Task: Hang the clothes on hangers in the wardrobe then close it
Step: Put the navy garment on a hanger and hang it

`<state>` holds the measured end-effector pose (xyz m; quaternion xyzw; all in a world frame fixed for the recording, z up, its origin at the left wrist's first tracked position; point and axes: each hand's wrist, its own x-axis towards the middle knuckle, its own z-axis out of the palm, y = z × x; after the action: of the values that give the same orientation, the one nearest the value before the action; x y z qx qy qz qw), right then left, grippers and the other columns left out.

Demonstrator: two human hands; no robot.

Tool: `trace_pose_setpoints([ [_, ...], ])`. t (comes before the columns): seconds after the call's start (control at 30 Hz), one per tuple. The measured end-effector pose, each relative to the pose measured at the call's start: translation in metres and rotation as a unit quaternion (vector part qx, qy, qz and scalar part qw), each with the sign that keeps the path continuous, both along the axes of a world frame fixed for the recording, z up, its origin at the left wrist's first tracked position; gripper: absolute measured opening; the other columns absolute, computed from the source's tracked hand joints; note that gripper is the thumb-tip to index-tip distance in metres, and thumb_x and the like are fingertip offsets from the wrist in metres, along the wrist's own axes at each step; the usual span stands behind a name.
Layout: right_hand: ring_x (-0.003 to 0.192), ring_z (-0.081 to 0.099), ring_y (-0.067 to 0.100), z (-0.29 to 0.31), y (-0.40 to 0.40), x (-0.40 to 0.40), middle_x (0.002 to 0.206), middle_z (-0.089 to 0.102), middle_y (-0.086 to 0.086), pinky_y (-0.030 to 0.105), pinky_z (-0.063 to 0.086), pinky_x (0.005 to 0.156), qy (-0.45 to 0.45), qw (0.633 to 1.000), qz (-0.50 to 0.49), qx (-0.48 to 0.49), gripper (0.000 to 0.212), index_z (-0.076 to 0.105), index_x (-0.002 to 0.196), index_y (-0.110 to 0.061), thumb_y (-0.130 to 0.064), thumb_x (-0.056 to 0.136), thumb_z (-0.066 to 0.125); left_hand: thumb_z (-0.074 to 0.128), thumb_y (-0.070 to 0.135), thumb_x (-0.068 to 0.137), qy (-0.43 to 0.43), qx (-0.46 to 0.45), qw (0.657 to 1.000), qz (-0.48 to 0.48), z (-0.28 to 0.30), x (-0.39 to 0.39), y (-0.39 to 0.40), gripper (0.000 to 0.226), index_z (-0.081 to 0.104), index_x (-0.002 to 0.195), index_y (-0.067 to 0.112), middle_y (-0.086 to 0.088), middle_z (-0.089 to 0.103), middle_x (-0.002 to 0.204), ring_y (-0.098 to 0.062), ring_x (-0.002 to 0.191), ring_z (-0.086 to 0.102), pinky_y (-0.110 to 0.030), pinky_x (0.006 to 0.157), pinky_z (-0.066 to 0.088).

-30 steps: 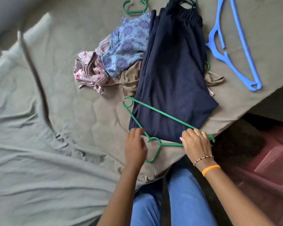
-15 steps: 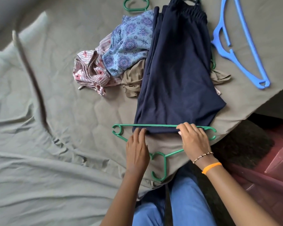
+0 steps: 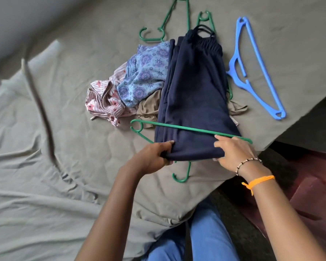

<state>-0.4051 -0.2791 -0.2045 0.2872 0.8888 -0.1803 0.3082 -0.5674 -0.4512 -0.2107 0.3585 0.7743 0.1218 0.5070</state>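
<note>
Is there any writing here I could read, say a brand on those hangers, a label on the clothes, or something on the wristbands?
None: no word, number or logo can be read in the head view.
The navy trousers, the green hanger and the blue hanger show no print.
The blue floral garment and the pink striped garment carry pattern only.
The orange wristband is plain.

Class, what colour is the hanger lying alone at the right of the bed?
Blue hanger; the head view shows it.
</note>
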Motion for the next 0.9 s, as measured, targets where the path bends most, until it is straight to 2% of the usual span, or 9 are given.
trace_pose_setpoints([
  [0.07, 0.128, 0.044, 0.027, 0.005, 0.001, -0.001, 0.149, 0.039, -0.002, 0.029, 0.036, 0.100, -0.122, 0.989, 0.032, -0.081, 0.045, 0.052, 0.131, -0.024, -0.029, 0.087, 0.062, 0.068, 0.009, 0.082, -0.061, -0.095, 0.993, -0.024, 0.012, -0.002, 0.011, 0.037, 0.060, 0.118, 0.008, -0.013, 0.061, 0.096, -0.026, 0.091, 0.057, -0.028, 0.078, 0.044],
  [0.17, 0.107, 0.058, 0.021, 0.005, 0.005, -0.004, 0.117, 0.062, 0.005, 0.024, 0.042, 0.073, -0.181, 0.962, 0.039, -0.200, 0.017, 0.063, 0.100, -0.021, -0.019, 0.083, 0.068, 0.062, 0.011, 0.086, -0.086, -0.204, 0.966, -0.136, 0.028, -0.007, 0.036, 0.022, 0.062, 0.105, -0.001, -0.023, 0.061, 0.092, -0.036, 0.086, 0.059, -0.018, 0.056, 0.042],
  [0.3, 0.091, 0.049, 0.014, 0.018, 0.038, -0.016, 0.100, 0.057, 0.006, 0.027, 0.034, 0.065, -0.148, 0.957, 0.076, -0.237, 0.024, 0.046, 0.078, -0.023, -0.012, 0.084, 0.067, 0.057, 0.030, 0.091, 0.002, -0.228, 0.935, -0.270, 0.040, -0.030, 0.064, 0.037, 0.058, 0.120, 0.009, -0.015, 0.062, 0.118, -0.030, 0.110, 0.057, -0.030, 0.088, 0.043],
  [0.47, 0.093, 0.052, 0.023, 0.030, 0.117, -0.052, 0.094, 0.053, 0.010, 0.032, 0.033, 0.069, 0.007, 0.988, -0.029, -0.150, 0.023, 0.044, 0.085, -0.015, -0.008, 0.083, 0.065, 0.066, 0.024, 0.086, 0.161, 0.007, 0.982, -0.100, 0.064, -0.094, 0.121, 0.023, 0.061, 0.104, 0.012, -0.008, 0.060, 0.099, -0.025, 0.098, 0.056, -0.029, 0.080, 0.040],
  [0.53, 0.099, 0.056, 0.035, 0.027, 0.137, -0.068, 0.101, 0.060, 0.018, 0.037, 0.037, 0.076, 0.139, 0.983, -0.119, -0.009, 0.018, 0.049, 0.099, -0.013, -0.009, 0.086, 0.061, 0.062, 0.016, 0.085, 0.242, 0.138, 0.960, 0.027, 0.061, -0.099, 0.145, 0.026, 0.057, 0.111, 0.013, -0.010, 0.061, 0.109, -0.030, 0.104, 0.054, -0.035, 0.086, 0.040],
  [0.6, 0.103, 0.052, 0.039, 0.018, 0.135, -0.073, 0.107, 0.061, 0.017, 0.042, 0.034, 0.078, 0.274, 0.927, -0.188, 0.175, 0.025, 0.052, 0.108, -0.011, -0.004, 0.085, 0.056, 0.053, 0.008, 0.084, 0.251, 0.250, 0.920, 0.168, 0.051, -0.090, 0.155, 0.040, 0.050, 0.123, 0.010, -0.009, 0.056, 0.123, -0.031, 0.110, 0.050, -0.036, 0.092, 0.037],
  [0.67, 0.094, 0.051, 0.039, 0.000, 0.112, -0.066, 0.102, 0.060, 0.015, 0.044, 0.034, 0.074, 0.350, 0.894, -0.173, 0.220, 0.028, 0.054, 0.103, -0.011, 0.002, 0.079, 0.050, 0.049, 0.006, 0.080, 0.245, 0.297, 0.886, 0.258, 0.032, -0.074, 0.149, 0.043, 0.049, 0.123, 0.007, -0.009, 0.055, 0.123, -0.028, 0.109, 0.050, -0.037, 0.095, 0.040],
  [0.8, 0.073, 0.059, 0.029, -0.073, 0.038, -0.012, 0.085, 0.061, 0.003, 0.038, 0.045, 0.061, 0.229, 0.966, 0.015, 0.118, 0.032, 0.060, 0.090, -0.020, -0.004, 0.068, 0.043, 0.052, 0.000, 0.085, 0.075, 0.183, 0.891, 0.408, -0.023, -0.010, 0.100, 0.027, 0.055, 0.112, 0.004, -0.008, 0.057, 0.106, -0.021, 0.092, 0.054, -0.024, 0.081, 0.043],
  [0.9, 0.076, 0.057, 0.024, -0.107, 0.012, 0.016, 0.082, 0.063, 0.002, 0.039, 0.042, 0.076, 0.069, 0.992, 0.091, 0.048, 0.034, 0.066, 0.082, -0.017, -0.012, 0.072, 0.033, 0.053, -0.002, 0.090, -0.067, 0.051, 0.880, 0.467, -0.037, 0.037, 0.066, 0.020, 0.058, 0.105, 0.010, -0.003, 0.059, 0.102, -0.019, 0.091, 0.056, -0.021, 0.074, 0.041],
])
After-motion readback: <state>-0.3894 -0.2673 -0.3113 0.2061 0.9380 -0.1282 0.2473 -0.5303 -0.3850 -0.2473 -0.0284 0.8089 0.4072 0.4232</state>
